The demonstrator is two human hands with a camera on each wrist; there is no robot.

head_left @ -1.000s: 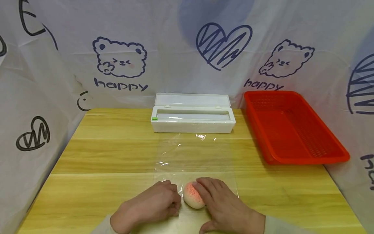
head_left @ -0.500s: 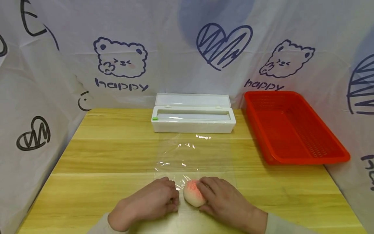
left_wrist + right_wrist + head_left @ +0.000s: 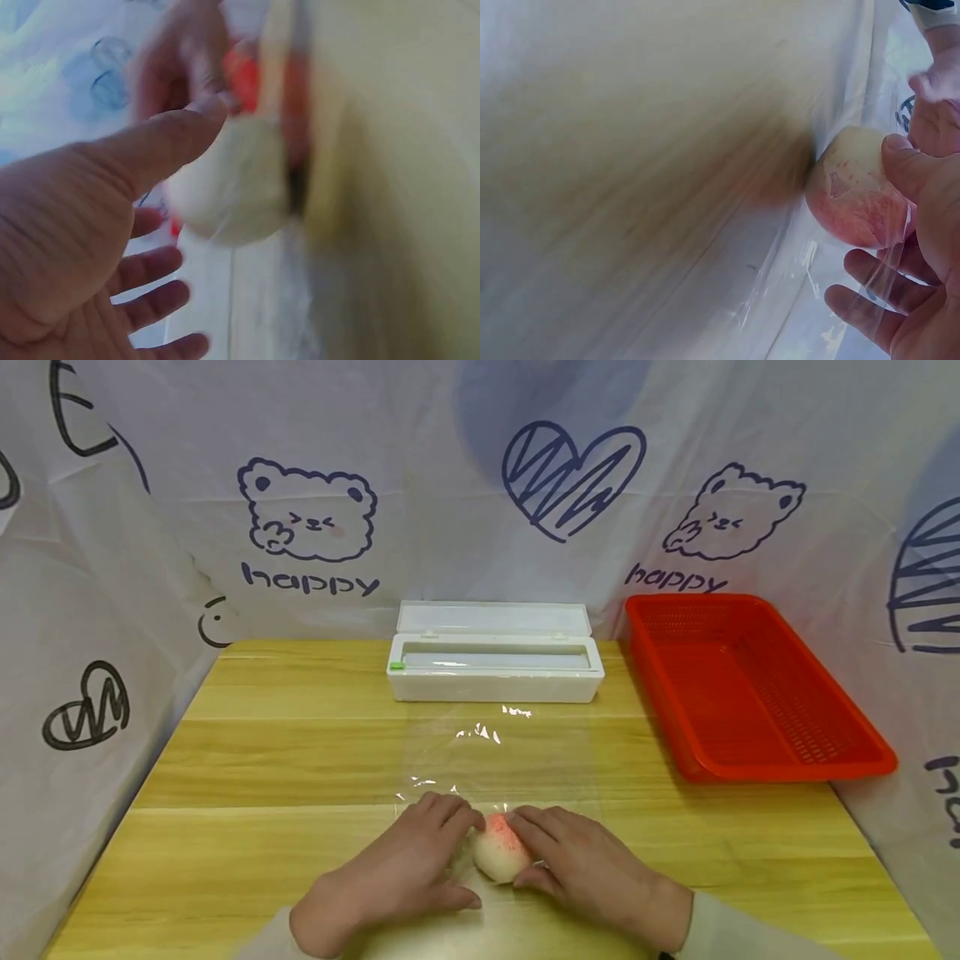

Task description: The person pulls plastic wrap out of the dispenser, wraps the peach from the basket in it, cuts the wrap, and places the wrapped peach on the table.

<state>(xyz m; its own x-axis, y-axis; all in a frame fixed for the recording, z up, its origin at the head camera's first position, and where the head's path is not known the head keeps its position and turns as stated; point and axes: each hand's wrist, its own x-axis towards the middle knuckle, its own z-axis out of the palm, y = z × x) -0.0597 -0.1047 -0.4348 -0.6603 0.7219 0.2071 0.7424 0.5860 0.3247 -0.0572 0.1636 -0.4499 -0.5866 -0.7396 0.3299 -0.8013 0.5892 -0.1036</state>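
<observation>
— Fingers first: gripping the pink-and-cream ball (image 3: 501, 857) with the right hand (image 3: 588, 872); holding the left hand (image 3: 405, 864) loose just beside it, thumb spread.
— Doing what, then?
— Wrapping, by the look of things, with clear film (image 3: 502, 756) about the right fingers.
— Calling for what next?
— Probably for tucking film snugly over the ball without slackening that grip.
— Anything awkward?
— Perhaps film, apparently uncut, leading ahead of the fingers across the worktop (image 3: 255, 760) to the white dispenser (image 3: 495, 687). Well apart, beyond the right fingers: red basket (image 3: 795, 772).
</observation>
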